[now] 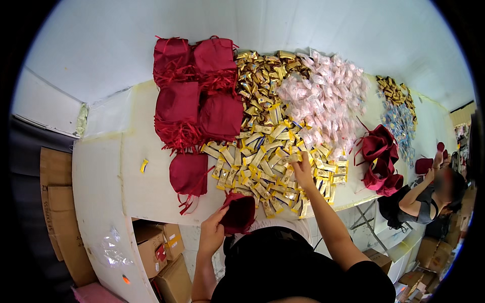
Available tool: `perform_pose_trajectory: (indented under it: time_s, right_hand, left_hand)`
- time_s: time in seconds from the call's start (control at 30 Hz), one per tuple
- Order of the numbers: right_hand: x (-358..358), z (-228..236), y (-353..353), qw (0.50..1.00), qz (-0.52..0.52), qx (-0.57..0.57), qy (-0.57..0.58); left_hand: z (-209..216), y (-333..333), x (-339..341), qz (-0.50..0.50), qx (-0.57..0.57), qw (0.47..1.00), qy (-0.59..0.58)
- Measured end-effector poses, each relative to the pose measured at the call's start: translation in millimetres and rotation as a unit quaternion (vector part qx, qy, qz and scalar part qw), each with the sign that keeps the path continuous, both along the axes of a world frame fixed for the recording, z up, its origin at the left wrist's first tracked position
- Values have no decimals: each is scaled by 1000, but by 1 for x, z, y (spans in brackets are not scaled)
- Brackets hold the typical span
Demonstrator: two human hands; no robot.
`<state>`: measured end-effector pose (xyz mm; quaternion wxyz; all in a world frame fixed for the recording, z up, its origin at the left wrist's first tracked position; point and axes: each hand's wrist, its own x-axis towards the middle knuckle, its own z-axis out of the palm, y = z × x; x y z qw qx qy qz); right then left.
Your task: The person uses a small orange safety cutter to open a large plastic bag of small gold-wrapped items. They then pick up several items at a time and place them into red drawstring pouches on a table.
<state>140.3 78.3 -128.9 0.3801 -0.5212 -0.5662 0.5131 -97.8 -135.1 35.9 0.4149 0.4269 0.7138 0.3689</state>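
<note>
My left hand (212,233) grips a dark red fabric pouch (239,214) at the table's near edge, with its mouth spread and its inside showing dark. My right hand (304,174) reaches over a pile of yellow-and-cream wrapped bars (262,169), its fingers closed on one wrapped bar (293,158). A flat red pouch (188,174) with ribbon ties lies just beyond my left hand. Further off are stacks of the same pouches (178,102), their ribbons hanging in bunches.
Gold-wrapped sweets (260,76) and pale pink packets (326,93) are heaped at the back. Filled red pouches (379,156) stand on the right. One stray bar (144,165) lies at left. A co-worker (429,197) sits at far right. Cardboard boxes (172,280) are under the table.
</note>
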Motion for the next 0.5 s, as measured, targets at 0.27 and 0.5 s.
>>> perform_pose_trajectory:
  time_s: [0.27,0.5]
  right_hand:
    - [39,25,-13,909,167,241,-296]
    - [28,-14,-7,825,338,290,-348]
  left_hand:
    - [3,13,6,-35,-17,998,-43]
    - [12,11,16,-9,-14,1000,3]
